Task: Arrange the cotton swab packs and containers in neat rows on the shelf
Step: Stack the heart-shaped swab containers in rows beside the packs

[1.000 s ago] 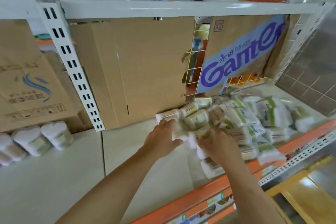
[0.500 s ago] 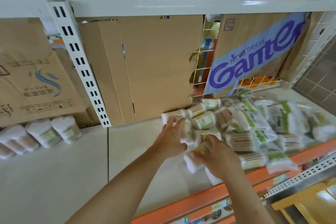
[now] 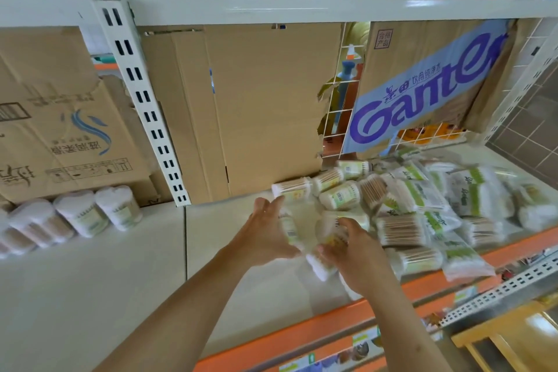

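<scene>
Across the cream metal shelf [image 3: 90,281], a jumbled heap of clear cotton swab packs and tubs [image 3: 416,196] sprawls right, reaching the orange front lip [image 3: 302,335]. The left hand [image 3: 265,235] presses against it, grip unclear; the right hand [image 3: 362,260] clasps a clear round swab tub [image 3: 329,235]. Tugging could spill neighbours over the lip

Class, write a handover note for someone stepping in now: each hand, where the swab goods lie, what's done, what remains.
The pile of packs and containers lies jumbled at the right end of the shelf. The left hand is open, flat against its edge. The right hand grips a swab container there. Done: a row of containers at far left. Remaining: line up the pile.
</scene>
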